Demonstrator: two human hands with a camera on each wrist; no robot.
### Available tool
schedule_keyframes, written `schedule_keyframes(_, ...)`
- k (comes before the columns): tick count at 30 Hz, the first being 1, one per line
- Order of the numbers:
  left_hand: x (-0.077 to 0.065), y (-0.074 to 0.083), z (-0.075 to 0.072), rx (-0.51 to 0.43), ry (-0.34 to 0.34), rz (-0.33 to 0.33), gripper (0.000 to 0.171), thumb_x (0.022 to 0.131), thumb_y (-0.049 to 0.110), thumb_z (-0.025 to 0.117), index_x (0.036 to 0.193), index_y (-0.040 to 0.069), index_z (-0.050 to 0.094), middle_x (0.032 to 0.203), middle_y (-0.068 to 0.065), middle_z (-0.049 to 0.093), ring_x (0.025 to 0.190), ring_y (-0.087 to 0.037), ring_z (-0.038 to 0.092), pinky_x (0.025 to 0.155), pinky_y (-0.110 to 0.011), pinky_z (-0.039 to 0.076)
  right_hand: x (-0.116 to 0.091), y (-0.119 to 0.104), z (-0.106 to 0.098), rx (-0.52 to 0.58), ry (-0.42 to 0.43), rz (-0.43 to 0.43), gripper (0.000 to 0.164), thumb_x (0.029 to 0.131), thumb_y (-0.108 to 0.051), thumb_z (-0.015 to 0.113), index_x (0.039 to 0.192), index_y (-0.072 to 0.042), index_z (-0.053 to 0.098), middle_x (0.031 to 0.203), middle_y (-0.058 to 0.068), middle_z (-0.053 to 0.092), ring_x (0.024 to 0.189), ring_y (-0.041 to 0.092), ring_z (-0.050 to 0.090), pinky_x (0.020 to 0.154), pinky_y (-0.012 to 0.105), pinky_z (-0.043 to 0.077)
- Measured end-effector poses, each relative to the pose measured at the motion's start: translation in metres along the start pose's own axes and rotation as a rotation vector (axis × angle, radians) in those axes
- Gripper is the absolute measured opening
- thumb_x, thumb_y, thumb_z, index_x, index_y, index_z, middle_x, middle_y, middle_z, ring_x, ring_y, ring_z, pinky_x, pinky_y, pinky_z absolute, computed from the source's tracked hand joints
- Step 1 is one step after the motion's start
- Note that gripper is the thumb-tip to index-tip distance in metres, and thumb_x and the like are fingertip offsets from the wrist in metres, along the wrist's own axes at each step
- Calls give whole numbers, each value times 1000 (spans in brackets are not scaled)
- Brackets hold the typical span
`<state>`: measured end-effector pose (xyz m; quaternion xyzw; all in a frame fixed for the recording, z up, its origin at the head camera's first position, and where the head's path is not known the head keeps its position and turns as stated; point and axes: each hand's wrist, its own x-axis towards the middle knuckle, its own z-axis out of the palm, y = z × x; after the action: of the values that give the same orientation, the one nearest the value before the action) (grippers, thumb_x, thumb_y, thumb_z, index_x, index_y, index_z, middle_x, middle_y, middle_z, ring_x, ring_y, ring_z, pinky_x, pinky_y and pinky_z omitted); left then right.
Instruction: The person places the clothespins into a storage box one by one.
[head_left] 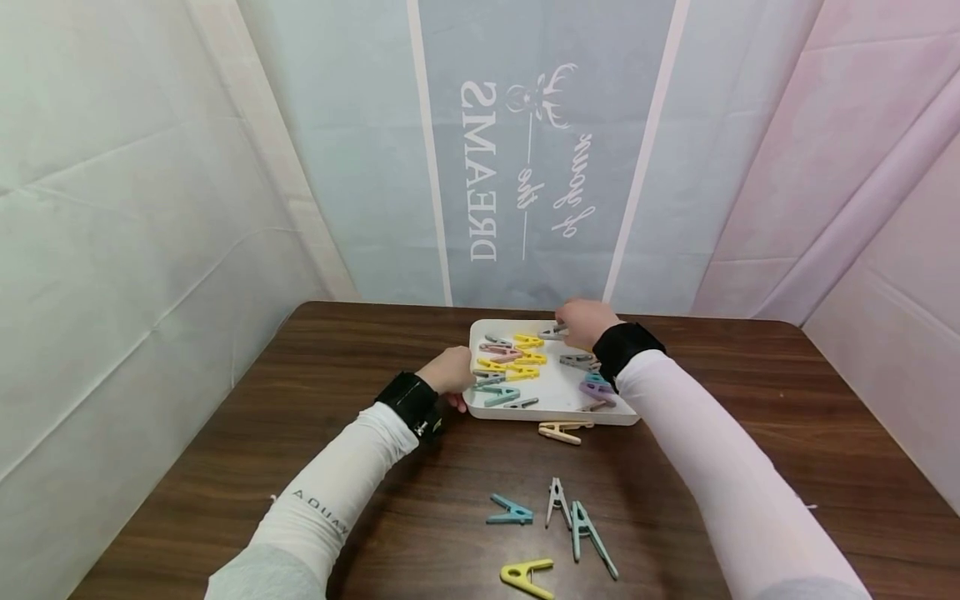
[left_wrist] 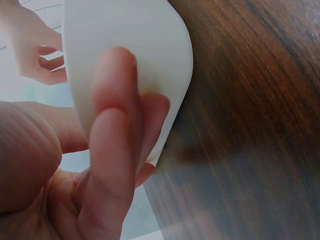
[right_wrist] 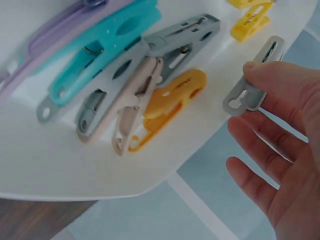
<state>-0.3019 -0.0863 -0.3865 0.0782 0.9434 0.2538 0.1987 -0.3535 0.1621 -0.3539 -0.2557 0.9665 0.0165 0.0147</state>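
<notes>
A white tray (head_left: 551, 393) near the table's far edge holds clothespins in several colours. My left hand (head_left: 448, 372) grips the tray's left side, thumb over the rim and fingers against the outer wall (left_wrist: 135, 30). At the far right part of the tray, my right hand (head_left: 587, 321) pinches a grey clothespin (right_wrist: 269, 54) between thumb and fingers, close to the rim. Beside it in the right wrist view lie an orange clothespin (right_wrist: 180, 95), a turquoise clothespin (right_wrist: 120, 30) and a purple clothespin (right_wrist: 55, 37). Yellow clothespins (head_left: 528, 358) are grouped on the tray's left.
A beige clothespin (head_left: 561, 432) lies just in front of the tray. Nearer on the brown wooden table (head_left: 420, 533) are a blue clothespin (head_left: 512, 510), a grey one, a green clothespin (head_left: 588, 537) and a yellow-green clothespin (head_left: 525, 575). A printed cloth (head_left: 375, 167) hangs behind the table.
</notes>
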Motion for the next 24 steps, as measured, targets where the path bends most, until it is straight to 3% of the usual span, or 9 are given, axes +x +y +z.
schedule_keyframes(7, 0, -3, 3, -33, 7, 5, 24, 96, -1, 52, 118, -10, 55, 69, -16, 62, 43, -18, 61, 44, -29, 51, 9, -5, 8, 10, -102, 62, 12, 87, 1, 65, 97, -4, 69, 92, 9, 65, 82, 24, 59, 77, 42, 49)
schedule_keyframes(10, -1, -3, 3, -54, -1, -4, 25, 96, -1, 52, 119, -9, 54, 69, -16, 63, 43, -18, 62, 44, -30, 51, 11, -4, 14, 2, -91, 59, 10, 87, 0, 66, 95, -6, 69, 91, 8, 65, 80, 23, 58, 76, 41, 50)
schedule_keyframes(16, -3, 1, 0, -3, 15, 12, 23, 95, -1, 53, 116, -10, 55, 71, -15, 60, 43, -18, 62, 44, -29, 51, 12, 2, 22, -2, -78, 40, 10, 88, -2, 66, 95, -7, 71, 89, 7, 65, 79, 22, 59, 74, 39, 50)
schedule_keyframes(24, -1, -1, 2, -3, 21, 5, 22, 96, 0, 53, 115, -10, 55, 73, -15, 60, 42, -18, 61, 43, -29, 51, 16, 4, 26, 18, -128, 57, 7, 83, -7, 73, 89, -8, 69, 83, 4, 62, 74, 20, 55, 70, 37, 48)
